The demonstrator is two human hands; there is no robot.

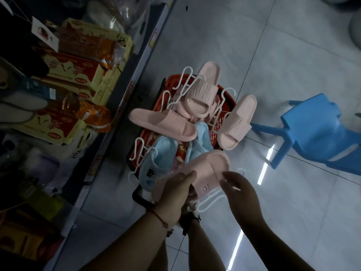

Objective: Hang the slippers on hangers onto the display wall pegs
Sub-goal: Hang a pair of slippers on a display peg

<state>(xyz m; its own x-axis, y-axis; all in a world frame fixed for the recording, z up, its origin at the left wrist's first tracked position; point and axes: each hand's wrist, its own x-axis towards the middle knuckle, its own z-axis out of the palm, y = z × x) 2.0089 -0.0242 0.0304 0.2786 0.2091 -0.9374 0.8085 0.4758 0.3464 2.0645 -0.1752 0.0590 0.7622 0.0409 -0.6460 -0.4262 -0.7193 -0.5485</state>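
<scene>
Both hands meet on a pink slipper (210, 169) at the near end of the red basket (224, 90) — the left hand (176, 194) grips its near edge, the right hand (239, 189) pinches its white hanger (212, 200). More pink slippers (197, 94) lie piled farther back.

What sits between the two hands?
In the head view, a pink slipper spans from left hand to right hand, its white hanger below.
</scene>
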